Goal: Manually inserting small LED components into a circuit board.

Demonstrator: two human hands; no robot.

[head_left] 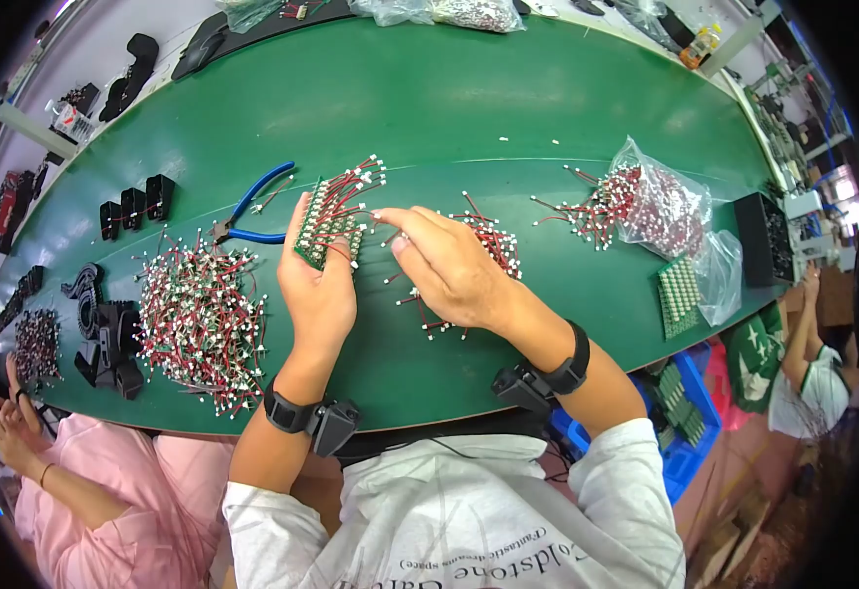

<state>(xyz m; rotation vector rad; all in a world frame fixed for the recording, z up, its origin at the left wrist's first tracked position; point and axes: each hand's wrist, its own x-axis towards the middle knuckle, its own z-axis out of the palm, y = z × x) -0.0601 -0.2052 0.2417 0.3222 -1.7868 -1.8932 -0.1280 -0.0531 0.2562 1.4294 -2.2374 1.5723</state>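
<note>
- Circuit panel (329, 218): held above the desk (429, 108), tilted, in the left hand (318, 287), thumb on the near face, fingers behind.
- Panel's left edge runs away from the wearer, leaning slightly right; long axis uncertain, leads (353, 183) cover much of it and stick out up and right.
- Right hand (454, 270): just right of panel, thumb and index slightly parted beside a lead end; cannot tell whether it is gripped. Panel lies to this hand's left.
- Clear bag (680, 201): holds more leads, some spilling from its left side.
- Blue crate (706, 432): green boards (680, 404) inside.
- Black bin (761, 239): contents not discernible.
</note>
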